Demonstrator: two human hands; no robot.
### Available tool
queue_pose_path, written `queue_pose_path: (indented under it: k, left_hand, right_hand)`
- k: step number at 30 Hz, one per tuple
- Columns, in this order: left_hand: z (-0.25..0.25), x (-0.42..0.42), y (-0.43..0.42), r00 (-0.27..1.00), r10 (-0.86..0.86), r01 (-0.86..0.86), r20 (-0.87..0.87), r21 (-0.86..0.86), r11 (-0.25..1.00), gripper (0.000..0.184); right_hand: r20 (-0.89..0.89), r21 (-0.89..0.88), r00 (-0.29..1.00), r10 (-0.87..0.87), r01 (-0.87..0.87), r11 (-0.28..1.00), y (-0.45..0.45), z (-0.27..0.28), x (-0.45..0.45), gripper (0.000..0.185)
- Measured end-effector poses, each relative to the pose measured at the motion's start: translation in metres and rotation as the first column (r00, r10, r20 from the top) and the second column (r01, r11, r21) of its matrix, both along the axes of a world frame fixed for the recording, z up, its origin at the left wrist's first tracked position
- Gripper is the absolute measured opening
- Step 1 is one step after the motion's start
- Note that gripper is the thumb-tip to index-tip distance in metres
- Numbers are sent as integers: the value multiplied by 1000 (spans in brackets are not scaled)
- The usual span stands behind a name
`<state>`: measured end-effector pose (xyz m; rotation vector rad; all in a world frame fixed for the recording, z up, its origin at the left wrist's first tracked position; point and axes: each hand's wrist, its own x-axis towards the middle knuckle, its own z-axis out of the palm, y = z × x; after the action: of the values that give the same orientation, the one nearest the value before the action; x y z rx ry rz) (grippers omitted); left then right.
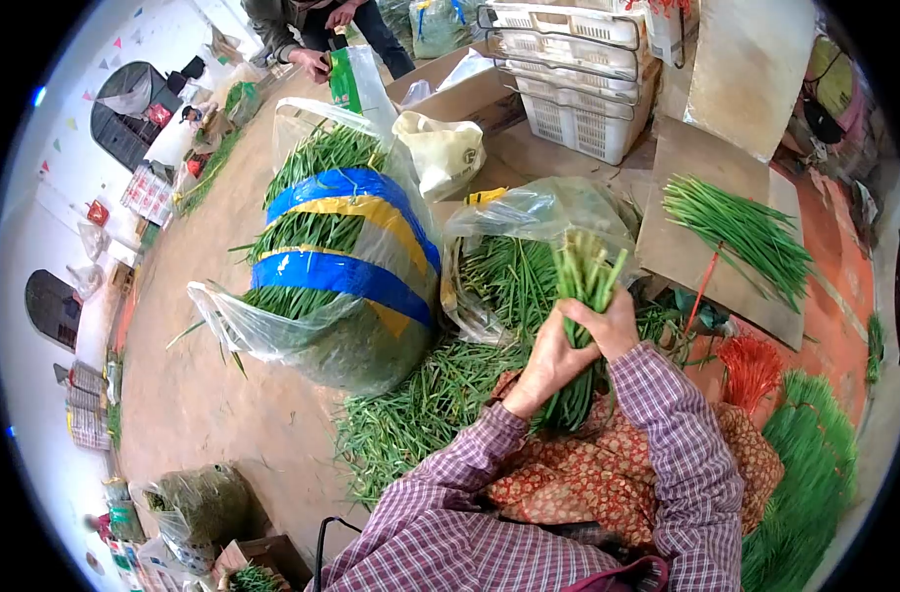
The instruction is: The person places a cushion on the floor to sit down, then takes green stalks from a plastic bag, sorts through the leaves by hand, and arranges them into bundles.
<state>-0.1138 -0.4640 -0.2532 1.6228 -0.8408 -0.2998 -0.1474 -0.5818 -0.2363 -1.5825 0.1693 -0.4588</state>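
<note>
My left hand [556, 363] and my right hand [614, 326] are both closed around a bunch of green stalks [583, 271], which look like chives. Its pale cut ends point up and away from me, and its leaves hang down between my forearms. Just beyond my hands is an open clear plastic bag [504, 271] full of the same greens. Loose leaves [430, 405] lie in a heap left of my lap. On a cardboard sheet [667, 237] to the right rests another bunch of stalks [736, 232], with a red tie [704, 286] by it.
A big bag of greens [351, 257], wrapped in blue and yellow tape, stands left. Stacked white crates [578, 89] are behind. Red ties [751, 370] and a pile of greens [810, 483] lie right. Another person [322, 30] handles a green-and-white bag [361, 84] at the back.
</note>
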Motion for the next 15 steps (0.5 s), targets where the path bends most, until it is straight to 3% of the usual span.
queue_pose_path:
  k: [2, 3, 4, 5, 8, 10, 12, 13, 15]
  left_hand:
    - [-8, -11, -1, 998, -42, 43, 36, -41, 998, 57]
    - [1, -15, 4, 987, -125, 125, -102, -4, 992, 57]
    - [16, -19, 11, 951, -199, 210, -235, 20, 978, 57]
    - [25, -23, 21, 937, -237, 259, -256, 54, 964, 58]
    - [35, -6, 68, 902, -322, 393, -287, 241, 887, 99]
    - [53, 23, 105, 938, -329, 345, -104, 274, 897, 115]
    - [92, 32, 122, 961, -275, 275, -8, 46, 960, 127]
    - [102, 29, 121, 963, -251, 243, 99, 81, 967, 128]
    - [101, 19, 111, 947, -212, 184, 241, 134, 974, 129]
  right_hand:
    - [73, 146, 994, -83, 72, 987, 4, 1, -16, 31]
    - [36, 125, 988, -151, 145, 981, 3, 8, -22, 32]
    - [39, 235, 980, -195, 181, 955, 2, 13, -25, 36]
    - [92, 324, 966, -241, 199, 925, -1, 22, -27, 38]
    - [215, 474, 930, -296, 166, 865, -18, 48, -27, 44]
    - [255, 454, 924, -284, 145, 879, -21, 66, -24, 44]
    - [234, 394, 898, -371, 261, 881, 7, 81, -14, 39]
    - [224, 362, 894, -388, 293, 885, 25, 88, -9, 34]
    - [249, 411, 922, -296, 176, 894, 63, 88, 2, 30]
